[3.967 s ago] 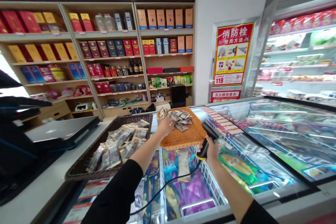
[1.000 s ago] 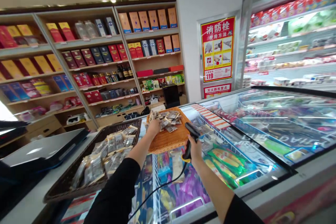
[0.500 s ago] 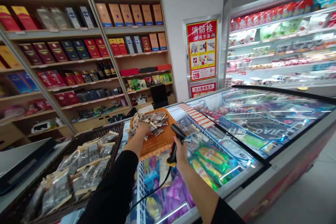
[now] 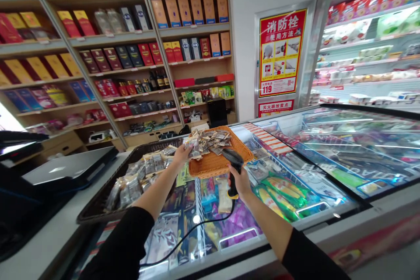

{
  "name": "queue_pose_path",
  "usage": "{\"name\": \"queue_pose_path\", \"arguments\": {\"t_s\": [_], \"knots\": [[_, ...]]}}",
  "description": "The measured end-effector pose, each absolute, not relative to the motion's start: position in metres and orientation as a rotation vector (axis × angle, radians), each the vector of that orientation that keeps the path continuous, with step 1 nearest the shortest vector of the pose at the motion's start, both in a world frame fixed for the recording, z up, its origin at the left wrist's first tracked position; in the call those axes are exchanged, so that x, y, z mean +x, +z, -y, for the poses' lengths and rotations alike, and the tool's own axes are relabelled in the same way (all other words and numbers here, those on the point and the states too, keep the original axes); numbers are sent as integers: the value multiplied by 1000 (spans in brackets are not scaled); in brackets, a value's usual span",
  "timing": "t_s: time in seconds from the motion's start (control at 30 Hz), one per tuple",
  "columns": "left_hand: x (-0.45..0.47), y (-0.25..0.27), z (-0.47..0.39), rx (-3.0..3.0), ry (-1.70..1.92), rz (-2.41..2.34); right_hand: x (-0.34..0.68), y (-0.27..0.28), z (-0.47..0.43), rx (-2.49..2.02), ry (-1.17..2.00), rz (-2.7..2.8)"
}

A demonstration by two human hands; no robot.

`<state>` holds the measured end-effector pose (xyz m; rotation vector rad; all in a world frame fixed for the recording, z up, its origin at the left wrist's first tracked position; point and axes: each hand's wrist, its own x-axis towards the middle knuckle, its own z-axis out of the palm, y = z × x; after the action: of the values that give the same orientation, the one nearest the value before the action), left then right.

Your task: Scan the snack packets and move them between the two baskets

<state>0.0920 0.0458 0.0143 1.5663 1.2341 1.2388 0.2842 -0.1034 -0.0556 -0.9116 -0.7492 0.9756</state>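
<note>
My right hand (image 4: 242,182) is wrapped round the handle of a black and yellow barcode scanner (image 4: 233,157), whose head reaches over the front right of an orange wicker basket (image 4: 210,167). Small flat packets (image 4: 218,138) lie heaped in the back of that basket. At its left edge my left hand (image 4: 182,155) is closed on a small clear packet (image 4: 193,145); its fingertips are partly hidden. Left of this, a dark brown wicker basket (image 4: 95,215) holds a pile of larger clear packets (image 4: 133,183). The scanner's black cable (image 4: 197,226) curves down to the lower left.
Both baskets stand on a glass-topped chest freezer (image 4: 328,192) with bagged goods under the glass. A grey counter (image 4: 62,232) with a flat silver and black device (image 4: 70,167) is at left. Shelves of boxes (image 4: 131,57) line the back; a lit refrigerated display (image 4: 370,59) stands at right.
My view has swung left, showing more of the counter. My left hand has gone from the heap of packets to the orange basket's left edge with a packet. The scanner stays in my right hand.
</note>
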Motion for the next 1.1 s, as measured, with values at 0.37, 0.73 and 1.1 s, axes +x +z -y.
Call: {"name": "queue_pose_path", "arguments": {"t_s": [0.37,0.73,1.1], "knots": [[86,3,-29,1407,1358,-1028,250,-51,127,-1056,856,1219],[89,6,-23,1316,1384,-1045,249,-54,138,-1161,806,1320],[89,6,-24,1448,1469,-1106,248,-56,134,-1161,838,1263]]}}
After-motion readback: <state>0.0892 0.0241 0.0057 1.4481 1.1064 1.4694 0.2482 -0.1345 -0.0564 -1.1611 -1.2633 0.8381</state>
